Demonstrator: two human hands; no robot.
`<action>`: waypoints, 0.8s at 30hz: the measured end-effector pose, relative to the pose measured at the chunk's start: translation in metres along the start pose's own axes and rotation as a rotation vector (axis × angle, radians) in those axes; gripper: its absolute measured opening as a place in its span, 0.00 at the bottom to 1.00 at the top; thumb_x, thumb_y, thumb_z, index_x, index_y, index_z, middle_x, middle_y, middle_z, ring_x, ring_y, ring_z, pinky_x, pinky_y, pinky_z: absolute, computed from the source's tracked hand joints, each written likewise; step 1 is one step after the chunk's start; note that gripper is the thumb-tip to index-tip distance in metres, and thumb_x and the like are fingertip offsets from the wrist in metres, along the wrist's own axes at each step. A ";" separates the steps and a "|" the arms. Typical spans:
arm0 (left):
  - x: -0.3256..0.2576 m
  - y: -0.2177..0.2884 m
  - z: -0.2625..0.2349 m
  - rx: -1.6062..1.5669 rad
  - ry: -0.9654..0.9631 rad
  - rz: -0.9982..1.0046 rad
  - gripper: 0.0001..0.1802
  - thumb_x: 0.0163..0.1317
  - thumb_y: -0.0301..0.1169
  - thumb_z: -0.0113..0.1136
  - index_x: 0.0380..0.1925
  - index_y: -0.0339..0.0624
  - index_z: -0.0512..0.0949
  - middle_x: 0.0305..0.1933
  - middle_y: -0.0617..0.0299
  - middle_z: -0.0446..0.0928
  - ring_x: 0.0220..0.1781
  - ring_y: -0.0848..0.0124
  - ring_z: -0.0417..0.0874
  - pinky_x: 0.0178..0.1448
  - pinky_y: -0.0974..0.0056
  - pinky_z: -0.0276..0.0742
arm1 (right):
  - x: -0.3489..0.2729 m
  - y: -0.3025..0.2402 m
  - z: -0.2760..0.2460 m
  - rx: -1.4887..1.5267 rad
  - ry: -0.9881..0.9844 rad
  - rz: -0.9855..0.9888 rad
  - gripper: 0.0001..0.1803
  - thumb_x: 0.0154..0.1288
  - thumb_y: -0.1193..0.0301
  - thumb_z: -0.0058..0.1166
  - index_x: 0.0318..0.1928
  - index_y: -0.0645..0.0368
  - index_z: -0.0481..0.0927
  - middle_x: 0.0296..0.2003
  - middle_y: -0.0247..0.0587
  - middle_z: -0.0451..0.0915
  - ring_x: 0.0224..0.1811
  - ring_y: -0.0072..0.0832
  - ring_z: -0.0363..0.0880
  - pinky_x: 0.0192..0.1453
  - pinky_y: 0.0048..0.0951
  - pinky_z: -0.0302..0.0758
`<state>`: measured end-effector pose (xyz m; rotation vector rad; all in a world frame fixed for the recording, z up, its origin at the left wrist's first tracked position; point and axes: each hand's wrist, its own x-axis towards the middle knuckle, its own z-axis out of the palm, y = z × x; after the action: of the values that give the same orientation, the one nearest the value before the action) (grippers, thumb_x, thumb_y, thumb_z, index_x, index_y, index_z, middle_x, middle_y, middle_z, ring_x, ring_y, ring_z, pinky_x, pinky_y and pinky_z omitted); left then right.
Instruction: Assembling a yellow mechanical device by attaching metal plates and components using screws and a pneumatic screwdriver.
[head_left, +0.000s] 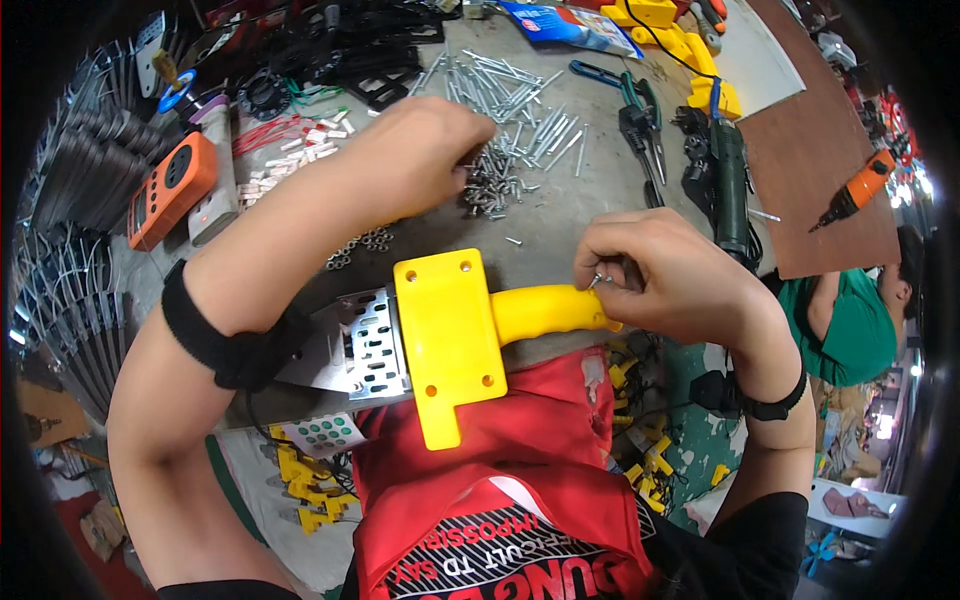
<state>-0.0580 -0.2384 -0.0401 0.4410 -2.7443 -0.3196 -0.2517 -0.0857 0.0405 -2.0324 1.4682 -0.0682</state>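
A yellow plastic tool housing with a handle lies at the near edge of the bench, against my red apron. From its left side sticks a perforated metal guard. My right hand is closed above the handle's end, pinching small screws. My left hand reaches over to a heap of short screws; its fingers are curled at the heap's left edge, and whatever is between them is hidden. One loose screw lies between the heap and the housing.
Long screws lie behind the heap. Nuts and white connectors are at left, near an orange power socket. Pliers and a dark green electric screwdriver lie right. A person in green sits beyond.
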 end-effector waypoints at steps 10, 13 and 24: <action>-0.056 0.047 -0.070 -0.268 0.075 -0.141 0.09 0.49 0.16 0.60 0.33 0.33 0.77 0.31 0.55 0.76 0.34 0.66 0.80 0.38 0.66 0.74 | -0.004 0.004 0.007 -0.107 0.050 -0.219 0.07 0.50 0.80 0.52 0.33 0.62 0.73 0.31 0.46 0.76 0.37 0.46 0.76 0.40 0.39 0.73; -0.076 0.073 -0.075 -0.408 -0.001 -0.310 0.07 0.47 0.18 0.63 0.29 0.33 0.78 0.30 0.57 0.77 0.34 0.66 0.80 0.38 0.65 0.74 | -0.009 0.007 0.008 -0.110 0.080 -0.192 0.06 0.51 0.79 0.52 0.33 0.62 0.73 0.31 0.46 0.76 0.38 0.47 0.76 0.41 0.38 0.73; -0.120 0.118 -0.045 -0.555 0.013 -0.385 0.10 0.41 0.22 0.70 0.25 0.37 0.79 0.27 0.60 0.74 0.32 0.62 0.76 0.36 0.62 0.71 | -0.005 -0.045 0.054 0.166 0.248 -0.405 0.15 0.48 0.84 0.57 0.39 0.61 0.77 0.30 0.45 0.76 0.30 0.40 0.77 0.34 0.33 0.75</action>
<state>0.0345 -0.0962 -0.0027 0.7966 -2.3924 -1.1267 -0.1949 -0.0488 0.0211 -2.2089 1.1211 -0.6072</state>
